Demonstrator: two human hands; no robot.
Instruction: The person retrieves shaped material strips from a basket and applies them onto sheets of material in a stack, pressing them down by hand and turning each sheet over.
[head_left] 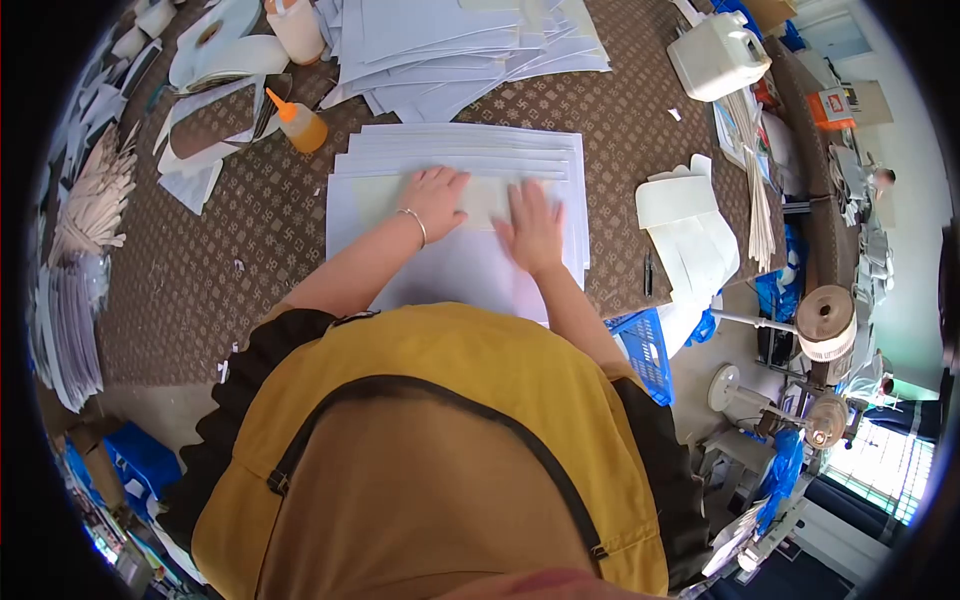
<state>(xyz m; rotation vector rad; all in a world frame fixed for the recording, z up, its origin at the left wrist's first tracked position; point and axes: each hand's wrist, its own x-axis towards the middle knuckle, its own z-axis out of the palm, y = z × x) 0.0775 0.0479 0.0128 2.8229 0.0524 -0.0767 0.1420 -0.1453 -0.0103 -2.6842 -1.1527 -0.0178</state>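
A stack of large white sheets (450, 265) lies in front of me, its upper layers fanned out in steps toward the far side. Across the top sheet runs a pale cream panel (486, 203), flat between my hands. My left hand (435, 205), with a bracelet at the wrist, rests palm down on this panel, fingers stretched out and thumb apart. To its right, my right hand (534, 230) is also palm down on the top sheet, fingers spread and slightly blurred. Neither hand grips anything. What the sheets are made of, I cannot tell.
A pile of white sheets (460, 50) covers the table's far side. A glue bottle with an orange tip (302, 128) stands at left. On the right are cut pale pieces (690, 225), a black pen (648, 274), a white jerrycan (715, 58) and a blue basket (647, 350).
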